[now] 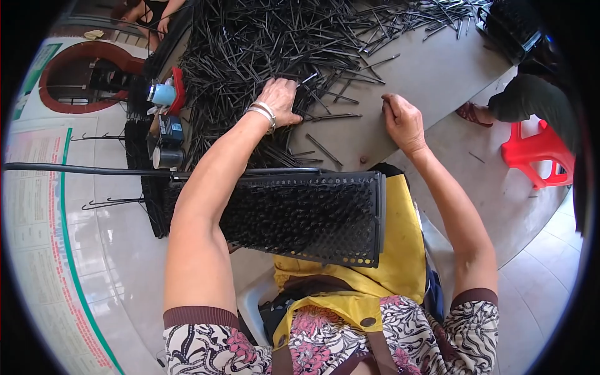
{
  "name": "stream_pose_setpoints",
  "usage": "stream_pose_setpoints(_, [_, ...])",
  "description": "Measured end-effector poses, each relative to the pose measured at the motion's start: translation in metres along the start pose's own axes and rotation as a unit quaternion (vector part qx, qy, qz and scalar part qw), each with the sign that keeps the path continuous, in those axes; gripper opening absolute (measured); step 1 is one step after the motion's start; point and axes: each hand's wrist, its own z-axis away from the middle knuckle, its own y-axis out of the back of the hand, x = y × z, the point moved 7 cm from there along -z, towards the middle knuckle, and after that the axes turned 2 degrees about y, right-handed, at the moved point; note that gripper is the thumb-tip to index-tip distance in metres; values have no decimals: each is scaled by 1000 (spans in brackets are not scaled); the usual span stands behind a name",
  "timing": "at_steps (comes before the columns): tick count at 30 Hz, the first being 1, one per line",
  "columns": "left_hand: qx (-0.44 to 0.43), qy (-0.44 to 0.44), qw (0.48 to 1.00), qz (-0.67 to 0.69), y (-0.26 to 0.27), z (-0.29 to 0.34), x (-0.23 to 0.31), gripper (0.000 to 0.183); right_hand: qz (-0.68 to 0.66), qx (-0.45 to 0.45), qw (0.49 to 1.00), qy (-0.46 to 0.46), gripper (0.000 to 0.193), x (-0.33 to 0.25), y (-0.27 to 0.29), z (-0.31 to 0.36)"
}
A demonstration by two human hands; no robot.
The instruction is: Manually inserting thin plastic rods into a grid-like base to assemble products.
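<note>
A large heap of thin black rods (250, 50), some with shiny tips, covers the far part of the table. My left hand (279, 103), with bracelets at the wrist, rests on the heap's near edge. Its thumb stands apart from the bent fingers, whose tips are partly hidden among the rods. Over the bare tabletop to the right, my right hand (403, 122) is closed, fingers curled and thumb pressed in; whatever it may hold is hidden. Between my forearms, a black perforated tray (379, 219) lies over my lap, its holes mostly filled with black pieces.
A few loose rods (324, 149) lie on the grey table (369, 140). At the left stand a blue cup (164, 94), a metal mug (167, 157) and a dark box (170, 130). A red stool (537, 153) and another person's leg (531, 97) are at the right. Another person sits far left.
</note>
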Motion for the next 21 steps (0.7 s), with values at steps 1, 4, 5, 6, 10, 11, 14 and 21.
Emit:
stream_pose_setpoints(1, [-11, 12, 999, 45, 2, -2, 0, 63, 4, -4, 1000, 1, 11, 0, 0, 1])
stream_pose_setpoints(4, [-44, 94, 991, 88, -1, -6, -1, 62, 10, -6, 1000, 3, 11, 1, 1, 1])
stream_pose_setpoints(5, [-51, 118, 986, 106, -3, -8, -4, 64, 11, -4, 1000, 8, 11, -1, 2, 1])
stream_pose_setpoints(6, [-53, 119, 986, 106, -3, -8, -5, 64, 13, -2, 1000, 14, 12, -3, 3, 1])
stream_pose_setpoints(10, [-7, 195, 971, 136, -1, -9, -13, 71, 7, -5, 1000, 14, 12, -4, 1, 0])
stream_pose_setpoints(11, [-34, 212, 970, 117, -2, -10, -10, 73, 12, -4, 1000, 13, 12, -4, 2, 0])
stream_pose_setpoints(14, [-49, 221, 971, 81, -6, -12, -7, 76, 16, -3, 1000, 14, 12, -3, 3, 2])
stream_pose_setpoints(21, [-166, 267, 940, 129, -21, -8, -17, 62, 15, -5, 1000, 16, 12, -3, 1, 0])
